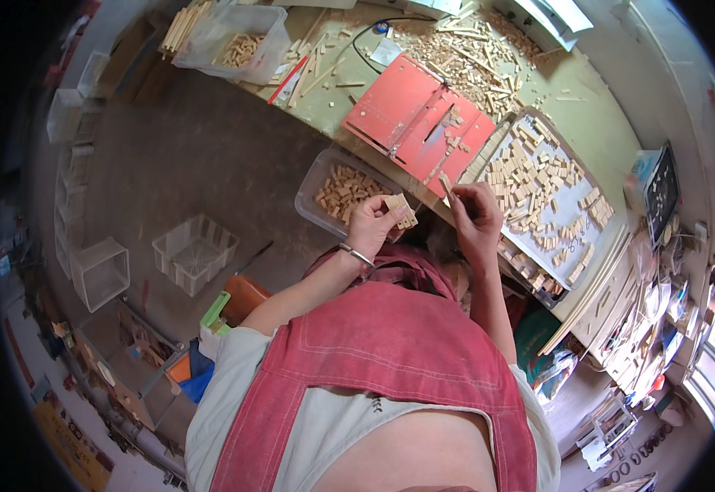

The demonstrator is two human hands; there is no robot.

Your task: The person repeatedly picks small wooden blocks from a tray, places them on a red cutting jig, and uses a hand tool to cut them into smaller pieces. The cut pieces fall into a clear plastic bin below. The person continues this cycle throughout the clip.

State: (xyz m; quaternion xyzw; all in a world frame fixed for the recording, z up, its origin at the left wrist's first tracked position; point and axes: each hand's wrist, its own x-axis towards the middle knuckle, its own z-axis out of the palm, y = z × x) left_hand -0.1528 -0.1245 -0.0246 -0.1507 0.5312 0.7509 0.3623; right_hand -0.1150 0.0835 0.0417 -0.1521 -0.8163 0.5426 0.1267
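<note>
My left hand (367,230) is closed round a few small wooden blocks (402,211), their pale ends showing past the thumb. A thin wooden strip (445,182) is pinched upright between the fingertips of my right hand (478,215). That hand is just in front of a red machine plate (394,98), on whose right part several small wooden pieces (454,116) lie. Below the plate, beside my left hand, stands a clear plastic bin (303,195) with many small wooden blocks (345,190) in it.
On the green workbench (607,123), a tray (569,266) full of loose blocks sits to the right. Wood offcuts (472,70) are heaped behind the plate. At the far left corner rests a translucent tub (197,53) with wood pieces. A white crate (195,254) stands on the floor.
</note>
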